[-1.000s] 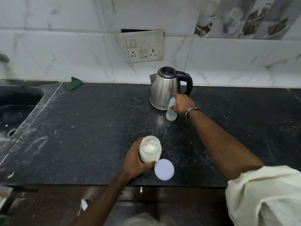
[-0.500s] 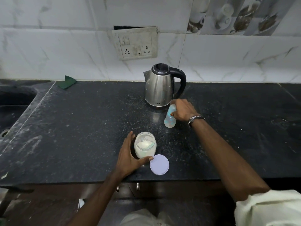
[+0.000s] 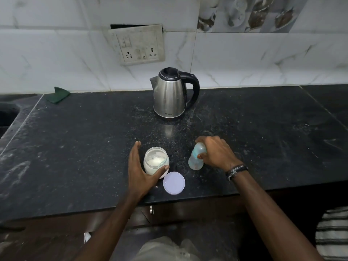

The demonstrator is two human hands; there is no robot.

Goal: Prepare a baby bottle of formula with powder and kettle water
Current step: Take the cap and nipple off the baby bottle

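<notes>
An open glass jar of white powder [image 3: 156,161] stands near the counter's front edge, and its white lid [image 3: 174,183] lies flat just to the right of it. My left hand [image 3: 140,171] is beside the jar with straight fingers along its left side and the thumb touching its front. My right hand [image 3: 216,153] grips the top of a pale blue baby bottle [image 3: 195,160], which stands tilted on the counter right of the jar. The steel kettle [image 3: 172,95] with a black handle stands behind both, lid closed.
The black stone counter [image 3: 75,147] is dusted with powder. A green cloth [image 3: 59,95] lies at the back left, by a sink recess [image 3: 7,115]. A wall socket plate [image 3: 139,46] hangs above the kettle. A drawer front [image 3: 151,210] sits below the counter edge.
My right hand has brought the baby bottle from beside the kettle toward me, down next to the jar. My left hand's fingers have straightened away from the jar.
</notes>
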